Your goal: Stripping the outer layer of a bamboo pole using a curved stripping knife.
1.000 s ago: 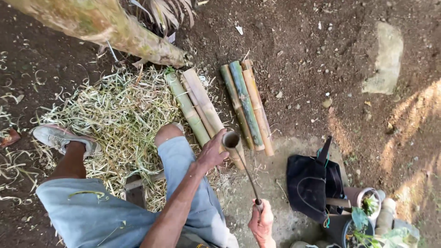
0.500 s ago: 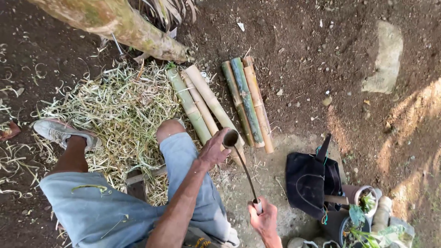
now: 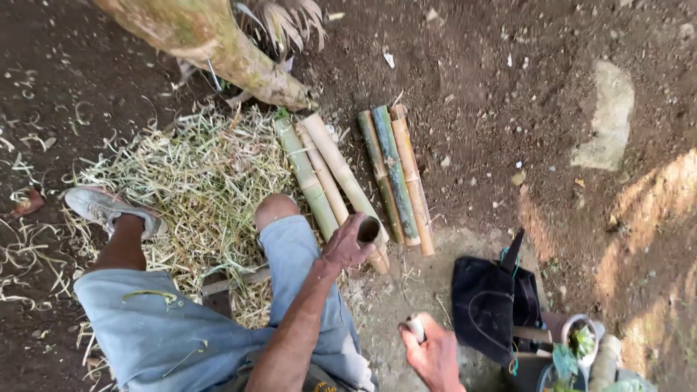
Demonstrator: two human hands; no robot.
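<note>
Shavings [image 3: 181,181] are piling up well left of the left hand [image 3: 347,245], which is wrapping snugly around the open top of a short bamboo tube [image 3: 369,231], holding it near-upright just beside the bent knee [image 3: 274,210]. Behind it two bundles of cut bamboo poles [image 3: 396,174] are lying flat. The right hand [image 3: 434,352], lower and to the right, is closing into a fist around a pale handle [image 3: 415,328]; whatever's on its end isn't showing. Seems to me the tube could be slipping sideways with fingers sitting that near the rim.

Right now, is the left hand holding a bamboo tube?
Yes, the left hand is wrapped around an upright bamboo tube beside the knee.
</note>
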